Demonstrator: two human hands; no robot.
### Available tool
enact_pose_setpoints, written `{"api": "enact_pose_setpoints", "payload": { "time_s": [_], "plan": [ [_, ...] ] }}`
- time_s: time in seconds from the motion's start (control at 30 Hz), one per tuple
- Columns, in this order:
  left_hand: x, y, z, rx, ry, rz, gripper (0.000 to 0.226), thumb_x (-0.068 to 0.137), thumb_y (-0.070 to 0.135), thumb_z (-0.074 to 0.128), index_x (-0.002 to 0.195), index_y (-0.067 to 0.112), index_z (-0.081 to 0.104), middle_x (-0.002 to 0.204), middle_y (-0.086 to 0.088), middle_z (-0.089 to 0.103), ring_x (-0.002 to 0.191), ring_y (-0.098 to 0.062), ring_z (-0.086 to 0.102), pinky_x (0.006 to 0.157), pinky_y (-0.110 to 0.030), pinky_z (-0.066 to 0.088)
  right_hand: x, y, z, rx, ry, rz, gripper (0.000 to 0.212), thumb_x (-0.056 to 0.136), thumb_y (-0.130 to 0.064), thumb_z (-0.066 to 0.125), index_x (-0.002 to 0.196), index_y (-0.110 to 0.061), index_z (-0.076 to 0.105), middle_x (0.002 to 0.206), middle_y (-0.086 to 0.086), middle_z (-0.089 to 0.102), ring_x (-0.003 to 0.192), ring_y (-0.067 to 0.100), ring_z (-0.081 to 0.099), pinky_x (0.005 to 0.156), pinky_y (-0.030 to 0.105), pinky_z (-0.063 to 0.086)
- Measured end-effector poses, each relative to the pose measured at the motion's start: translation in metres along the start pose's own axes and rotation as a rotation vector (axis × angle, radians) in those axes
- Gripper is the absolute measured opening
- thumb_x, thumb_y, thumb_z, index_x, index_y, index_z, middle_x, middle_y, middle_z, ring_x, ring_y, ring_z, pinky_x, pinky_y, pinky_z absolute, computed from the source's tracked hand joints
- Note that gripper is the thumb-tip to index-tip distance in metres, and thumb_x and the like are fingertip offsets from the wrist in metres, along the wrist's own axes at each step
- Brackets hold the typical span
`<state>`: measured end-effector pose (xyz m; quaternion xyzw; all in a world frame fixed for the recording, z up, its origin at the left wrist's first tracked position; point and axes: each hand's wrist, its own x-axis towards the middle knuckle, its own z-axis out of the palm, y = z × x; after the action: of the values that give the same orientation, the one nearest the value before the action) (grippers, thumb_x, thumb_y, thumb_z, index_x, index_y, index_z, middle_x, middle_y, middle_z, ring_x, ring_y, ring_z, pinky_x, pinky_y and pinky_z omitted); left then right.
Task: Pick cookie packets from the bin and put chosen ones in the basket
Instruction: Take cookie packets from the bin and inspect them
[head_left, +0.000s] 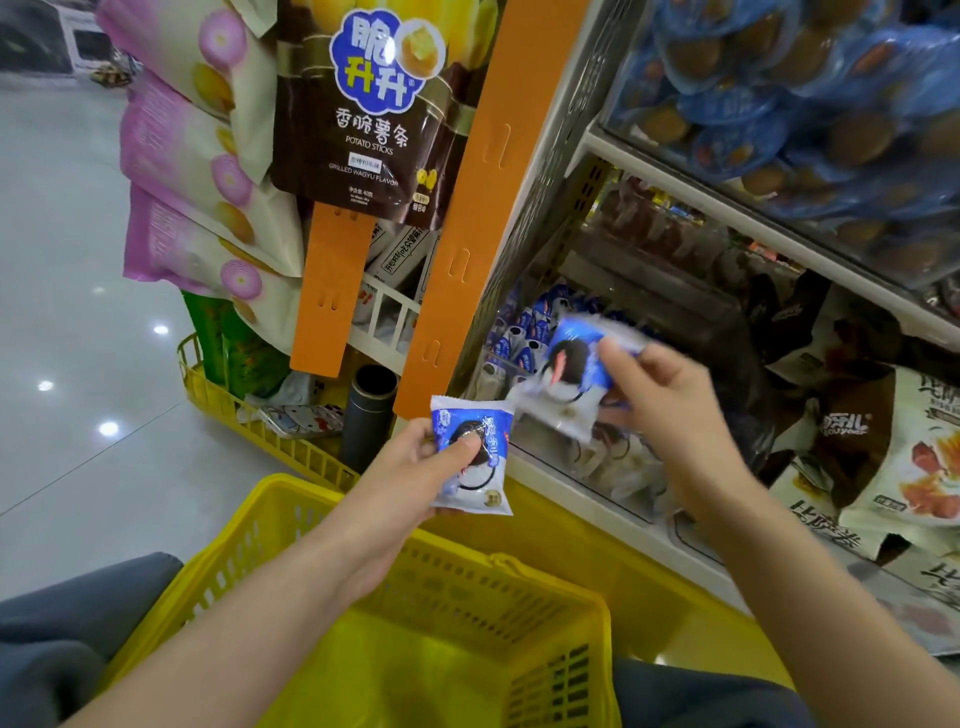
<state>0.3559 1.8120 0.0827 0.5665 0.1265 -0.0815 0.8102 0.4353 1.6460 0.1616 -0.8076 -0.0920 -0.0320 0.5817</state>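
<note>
Blue packets (493, 467) pinched by left hand (415, 462), right hand (670, 415)

Near frame centre the left grip (410, 462) pinching a blue-and-white cookie packet (475, 457), yellow basket (441, 649) below, right grip (660, 410) holding a second packet (571, 374) (motion-blurred) before the clear-fronted bin (587, 478), brown potato sticks bag (363, 114) upper centre.

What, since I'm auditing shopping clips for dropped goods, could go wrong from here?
1. The right hand pinches the blurred packet only near one edge, by the bin. It might slip from the fingers and fall in.
2. The left hand holds the second packet about level with the far rim of the yellow basket. Releasing there could drop it outside.
</note>
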Motion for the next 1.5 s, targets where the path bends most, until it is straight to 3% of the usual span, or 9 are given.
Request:
{"api": "enact_pose_setpoints", "payload": {
  "time_s": [0.13,0.3,0.43,0.77,1.0,1.1,1.27,1.37,1.5],
  "plan": [
    [0.0,0.002,0.003,0.026,0.027,0.009,0.02,0.09,0.025,0.056,0.108,0.017,0.055,0.094,0.0,0.072,0.08,-0.012,0.069,0.082,-0.032,0.052,0.047,0.005,-0.018,-0.342,0.214,-0.021,0.033,0.09,-0.033,0.057,0.063,-0.016,0.051,0.062,0.003,0.059,0.059,0.013,0.065,0.062,0.03,0.056],
    [0.0,0.003,0.005,0.037,0.033,0.025,0.02,0.09,0.026,0.056,0.108,0.018,0.054,0.094,0.0,0.071,0.081,-0.01,0.069,0.077,-0.026,0.053,0.075,0.025,-0.004,-0.768,-0.135,0.17,0.027,0.089,-0.03,0.06,0.078,-0.006,0.063,0.072,0.009,0.065,0.058,0.014,0.066,0.06,0.028,0.057],
    [0.002,0.005,0.004,0.057,0.045,0.035,0.019,0.089,0.027,0.056,0.107,0.02,0.053,0.09,0.002,0.071,0.076,-0.006,0.069,0.064,-0.019,0.052,0.086,0.032,0.005,-0.962,-0.234,0.104,0.037,0.086,-0.031,0.064,0.058,-0.013,0.049,0.056,0.008,0.059,0.05,0.013,0.066,0.056,0.028,0.055],
    [0.003,0.007,0.002,0.044,0.047,0.054,0.022,0.088,0.028,0.057,0.109,0.021,0.051,0.092,0.001,0.071,0.075,-0.004,0.069,0.055,-0.013,0.049,0.087,0.03,0.0,-0.525,-0.41,0.246,0.017,0.089,-0.032,0.059,0.098,-0.021,0.065,0.073,0.004,0.065,0.057,0.007,0.065,0.061,0.02,0.057],
    [0.005,0.007,0.004,0.057,0.059,0.06,0.021,0.09,0.025,0.056,0.109,0.019,0.051,0.096,0.0,0.07,0.072,-0.004,0.069,0.052,-0.01,0.047,0.098,0.043,0.009,-0.699,-0.34,0.241,0.03,0.086,-0.029,0.063,0.09,0.001,0.067,0.056,0.004,0.066,0.049,0.007,0.066,0.05,0.011,0.052],
    [0.005,0.007,0.004,0.065,0.064,0.059,0.022,0.089,0.025,0.056,0.109,0.018,0.051,0.096,-0.001,0.07,0.071,-0.003,0.069,0.051,-0.01,0.047,0.102,0.047,0.017,-0.627,-0.257,0.204,0.026,0.083,-0.033,0.066,0.08,-0.007,0.064,0.057,0.0,0.064,0.045,0.007,0.064,0.051,0.012,0.052],
    [0.008,0.006,0.006,0.047,0.065,0.045,0.021,0.089,0.024,0.057,0.108,0.017,0.052,0.097,-0.002,0.07,0.071,-0.005,0.069,0.053,-0.012,0.048,0.084,0.038,0.015,-0.551,-0.28,0.214,0.026,0.087,-0.03,0.062,0.106,-0.013,0.062,0.087,0.001,0.064,0.063,0.009,0.066,0.048,0.015,0.05],
    [0.009,0.002,0.008,0.044,0.075,0.016,0.021,0.089,0.027,0.057,0.107,0.018,0.053,0.101,-0.004,0.068,0.082,-0.009,0.068,0.066,-0.02,0.051,0.059,0.032,0.013,-0.68,-0.109,-0.035,0.027,0.091,-0.032,0.055,0.114,-0.019,0.059,0.096,-0.007,0.059,0.083,0.005,0.057,0.067,0.017,0.045],
    [0.009,-0.007,0.007,0.092,0.065,-0.012,0.022,0.09,0.027,0.056,0.11,0.019,0.053,0.106,-0.001,0.067,0.09,-0.01,0.067,0.068,-0.02,0.049,0.0,0.03,0.023,-0.404,-0.014,-0.348,0.01,0.092,-0.025,0.051,0.099,-0.027,0.058,0.087,-0.014,0.063,0.079,-0.001,0.058,0.067,0.009,0.045]
  ]
}}
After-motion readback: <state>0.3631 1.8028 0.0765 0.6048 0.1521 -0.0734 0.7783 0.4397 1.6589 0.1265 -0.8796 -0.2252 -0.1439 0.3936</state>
